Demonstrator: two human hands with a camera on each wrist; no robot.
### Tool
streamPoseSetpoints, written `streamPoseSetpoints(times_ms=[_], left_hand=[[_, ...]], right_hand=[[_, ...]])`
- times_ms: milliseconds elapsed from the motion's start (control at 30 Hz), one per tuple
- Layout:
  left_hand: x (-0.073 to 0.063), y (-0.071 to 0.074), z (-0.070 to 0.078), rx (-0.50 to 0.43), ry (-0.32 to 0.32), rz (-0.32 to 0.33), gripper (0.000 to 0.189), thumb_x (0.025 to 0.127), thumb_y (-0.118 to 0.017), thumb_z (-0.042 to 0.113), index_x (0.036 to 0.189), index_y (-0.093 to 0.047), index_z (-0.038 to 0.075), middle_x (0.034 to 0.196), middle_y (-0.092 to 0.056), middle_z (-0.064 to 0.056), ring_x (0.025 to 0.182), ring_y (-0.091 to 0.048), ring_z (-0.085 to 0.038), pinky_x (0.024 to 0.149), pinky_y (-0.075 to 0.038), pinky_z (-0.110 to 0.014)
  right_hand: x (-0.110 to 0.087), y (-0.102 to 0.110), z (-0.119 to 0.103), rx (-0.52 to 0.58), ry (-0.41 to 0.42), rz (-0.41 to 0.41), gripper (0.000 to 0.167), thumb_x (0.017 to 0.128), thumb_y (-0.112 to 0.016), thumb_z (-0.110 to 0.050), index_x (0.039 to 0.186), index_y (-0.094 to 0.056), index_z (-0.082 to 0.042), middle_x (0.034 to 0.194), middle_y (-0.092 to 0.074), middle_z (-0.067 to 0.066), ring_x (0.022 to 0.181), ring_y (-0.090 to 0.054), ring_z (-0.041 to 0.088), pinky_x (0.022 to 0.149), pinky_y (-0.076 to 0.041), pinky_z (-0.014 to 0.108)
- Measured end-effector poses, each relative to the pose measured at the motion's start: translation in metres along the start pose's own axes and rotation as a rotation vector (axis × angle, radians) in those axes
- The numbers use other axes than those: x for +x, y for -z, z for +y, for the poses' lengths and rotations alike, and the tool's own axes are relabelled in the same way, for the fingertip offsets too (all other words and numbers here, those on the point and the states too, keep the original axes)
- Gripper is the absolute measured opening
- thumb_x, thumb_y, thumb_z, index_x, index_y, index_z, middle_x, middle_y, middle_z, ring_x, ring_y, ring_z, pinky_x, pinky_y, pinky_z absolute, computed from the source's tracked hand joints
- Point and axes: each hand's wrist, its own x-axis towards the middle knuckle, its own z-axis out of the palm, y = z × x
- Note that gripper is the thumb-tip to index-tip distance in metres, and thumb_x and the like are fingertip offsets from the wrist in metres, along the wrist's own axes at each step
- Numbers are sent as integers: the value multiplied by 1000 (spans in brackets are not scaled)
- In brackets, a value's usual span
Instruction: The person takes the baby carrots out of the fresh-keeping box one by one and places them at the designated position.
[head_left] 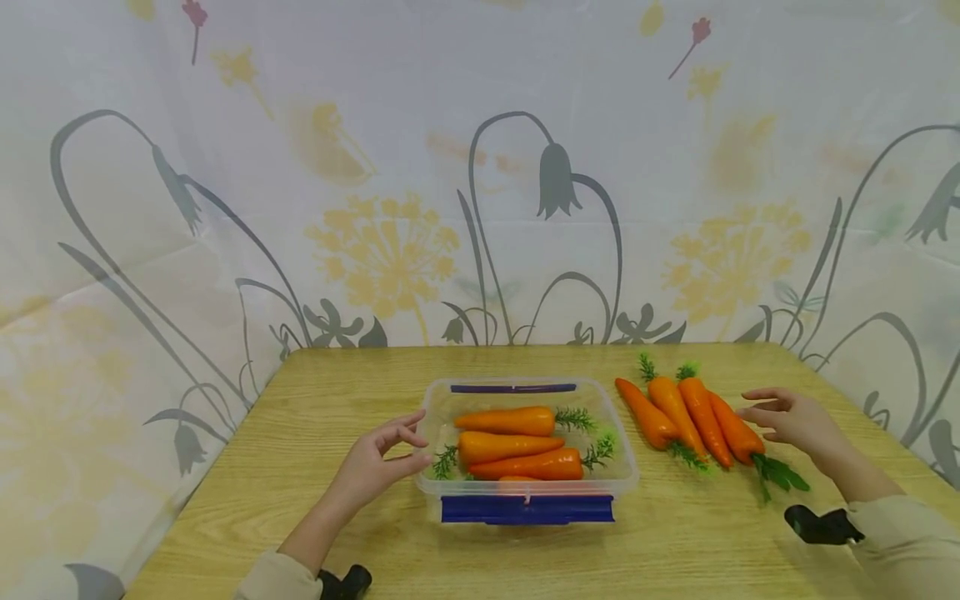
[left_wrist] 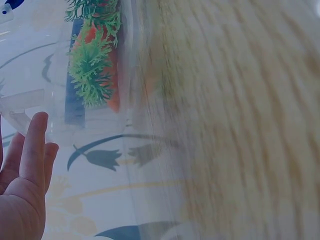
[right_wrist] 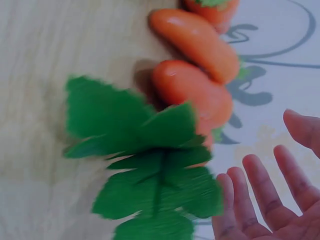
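Note:
A clear plastic container [head_left: 525, 492] with blue clips stands mid-table, holding several carrots [head_left: 510, 450] with green tops. At its left wall is my left hand [head_left: 382, 454], fingers loosely bent and gripping nothing; whether the fingertips touch the rim I cannot tell. To the container's right, several loose carrots [head_left: 675, 412] lie side by side. My right hand [head_left: 795, 425] hovers at the rightmost carrot [head_left: 735, 429], fingers extended and holding nothing. In the right wrist view that hand [right_wrist: 270, 205] is spread beside broad green leaves [right_wrist: 155, 185].
The wooden table [head_left: 300, 433] meets a flower-printed curtain [head_left: 420, 167] at its back edge. A black wrist mount [head_left: 821, 525] is strapped near the right sleeve, and another black mount [head_left: 345, 583] near the left sleeve. The container's blue front clip [head_left: 528, 510] hangs outward.

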Motion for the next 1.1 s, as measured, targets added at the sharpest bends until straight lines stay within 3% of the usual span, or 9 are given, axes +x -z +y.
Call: streamPoseSetpoints(times_ms=[100,500,700,933,1100], left_hand=[[-1,0,1,8,-14,-3,19,84,-70,12,97,-65,-2,141,-44,-8,131,-34,-34,103,-27,-55],[-1,0,3,11,-5,-4,20,84,-70,13,97,-65,-1,141,-43,-7,131,-35,-32,100,-35,-51],[-1,1,2,16,-4,4,20,83,-71,13,96,-65,-2,140,-44,-7,131,-35,-32,101,-33,-52],[0,1,1,20,12,10,20,82,-72,13,96,-66,-1,140,-45,-5,131,-35,-31,102,-32,-52],[0,0,2,24,2,6,22,82,-73,16,95,-66,0,139,-45,-6,130,-36,-31,102,-32,-52]], right_hand=[[3,1,-10,3,30,2,56,93,-58,-26,128,-40,15,112,-54,30,81,-60,4,73,-54,39],[16,-2,-56,-4,86,-29,56,93,-59,-28,132,-41,8,118,-51,30,95,-60,34,79,-52,41],[23,-8,-76,-14,114,-36,56,92,-59,-31,133,-43,4,118,-52,27,93,-60,34,79,-52,41],[28,-17,-94,43,136,-47,52,91,-62,-25,130,-45,6,117,-52,26,89,-60,19,75,-52,28],[33,-26,-103,62,138,-63,51,91,-62,-25,129,-46,4,117,-52,25,96,-58,31,78,-52,35]])
